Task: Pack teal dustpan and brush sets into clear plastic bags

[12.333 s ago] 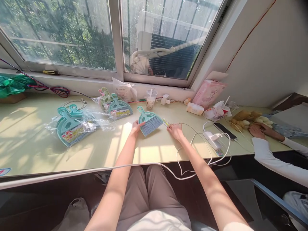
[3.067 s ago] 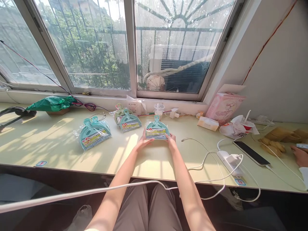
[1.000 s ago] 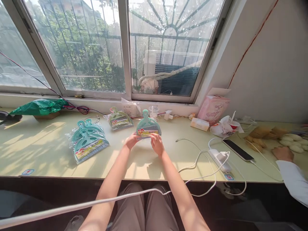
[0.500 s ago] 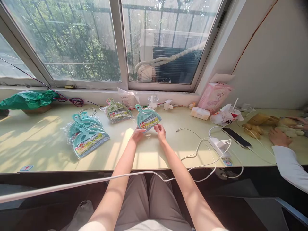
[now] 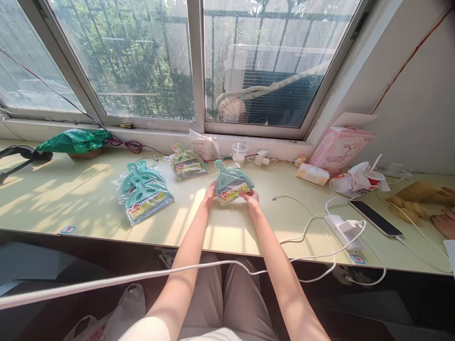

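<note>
A teal dustpan-and-brush set (image 5: 232, 183) in clear plastic wrap, with a yellow label, is held just in front of me, its handle pointing away. My left hand (image 5: 210, 193) grips its left side and my right hand (image 5: 251, 199) grips its right lower corner, fingers partly hidden behind the set. To the left lies a pile of similar wrapped teal dustpan sets (image 5: 147, 196), overlapping one another. Between that pile and my hands, farther back, rests another wrapped set (image 5: 188, 162), olive green with a pinkish handle.
A white power strip (image 5: 343, 231) with cables and a black phone (image 5: 376, 219) lie on the right. A pink box (image 5: 341, 149), tissue pack (image 5: 313, 174) and plastic cup (image 5: 239, 152) stand along the back. Another person's hand (image 5: 444, 222) shows at the right edge. A white cable (image 5: 142, 276) crosses before me.
My view has swung left, so everything sits farther right. The held dustpan set has come slightly nearer, and my hands have shifted to grip it more at its sides.
</note>
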`<state>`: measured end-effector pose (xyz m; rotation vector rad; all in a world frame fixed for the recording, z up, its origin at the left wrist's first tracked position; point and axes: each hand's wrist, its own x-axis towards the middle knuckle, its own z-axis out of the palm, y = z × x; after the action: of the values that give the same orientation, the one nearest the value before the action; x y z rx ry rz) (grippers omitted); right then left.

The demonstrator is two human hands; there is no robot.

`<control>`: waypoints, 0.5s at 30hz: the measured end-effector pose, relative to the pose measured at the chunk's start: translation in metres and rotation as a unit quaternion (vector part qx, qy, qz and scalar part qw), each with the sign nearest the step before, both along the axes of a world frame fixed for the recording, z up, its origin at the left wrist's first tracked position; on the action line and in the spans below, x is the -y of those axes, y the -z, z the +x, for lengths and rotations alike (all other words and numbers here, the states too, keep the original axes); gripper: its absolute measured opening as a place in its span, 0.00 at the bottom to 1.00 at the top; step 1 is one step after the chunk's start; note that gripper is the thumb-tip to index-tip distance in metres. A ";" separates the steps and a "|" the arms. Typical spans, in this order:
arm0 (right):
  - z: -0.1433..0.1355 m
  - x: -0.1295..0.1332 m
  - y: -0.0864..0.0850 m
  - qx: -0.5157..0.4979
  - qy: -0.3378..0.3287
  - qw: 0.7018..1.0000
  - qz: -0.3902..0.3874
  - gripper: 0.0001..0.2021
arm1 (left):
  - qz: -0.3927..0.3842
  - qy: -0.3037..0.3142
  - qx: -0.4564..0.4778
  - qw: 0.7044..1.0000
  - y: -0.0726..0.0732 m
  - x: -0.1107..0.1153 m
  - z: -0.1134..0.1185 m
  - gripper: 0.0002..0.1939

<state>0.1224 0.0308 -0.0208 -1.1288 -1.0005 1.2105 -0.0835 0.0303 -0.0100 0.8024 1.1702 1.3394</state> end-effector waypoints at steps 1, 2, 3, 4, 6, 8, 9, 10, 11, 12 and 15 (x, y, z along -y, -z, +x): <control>0.001 0.001 -0.001 0.000 -0.012 1.000 0.003 0.27 | 0.016 -0.020 0.008 1.000 -0.001 0.000 -0.006 0.28; 0.002 0.003 -0.001 -0.001 -0.023 1.000 0.009 0.26 | 0.040 -0.045 0.020 0.998 -0.002 0.000 -0.013 0.28; 0.003 0.003 -0.001 -0.003 -0.033 0.999 0.014 0.26 | 0.068 -0.076 0.036 0.994 -0.004 0.002 -0.021 0.29; 0.004 0.004 0.000 -0.009 -0.039 0.999 0.018 0.25 | 0.095 -0.109 0.052 0.988 -0.006 0.003 -0.031 0.30; 0.006 0.004 0.001 -0.034 -0.033 0.999 0.020 0.24 | 0.122 -0.166 0.077 0.976 -0.009 0.008 -0.051 0.32; 0.006 0.002 0.002 -0.079 -0.005 0.997 0.023 0.23 | 0.112 -0.181 0.101 0.972 -0.012 0.011 -0.063 0.37; 0.007 0.001 0.002 -0.103 0.010 0.994 0.027 0.22 | 0.102 -0.160 0.117 0.975 -0.013 0.012 -0.064 0.39; 0.007 0.000 0.002 -0.123 0.022 0.992 0.029 0.22 | 0.094 -0.121 0.133 0.979 -0.013 0.012 -0.062 0.41; 0.007 -0.001 0.002 -0.137 0.031 0.990 0.028 0.21 | 0.090 -0.065 0.145 0.983 -0.013 0.012 -0.055 0.42; 0.008 -0.002 0.002 -0.143 0.037 0.989 0.024 0.21 | 0.087 0.002 0.149 0.985 -0.012 0.012 -0.046 0.42; 0.010 -0.003 0.002 -0.122 0.028 0.992 -0.010 0.19 | 0.077 0.173 0.110 0.976 -0.006 0.011 -0.011 0.35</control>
<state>0.1323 0.0337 -0.0228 -0.9890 -0.7672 1.2805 -0.0945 0.0190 -0.0036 0.8973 0.7222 1.2004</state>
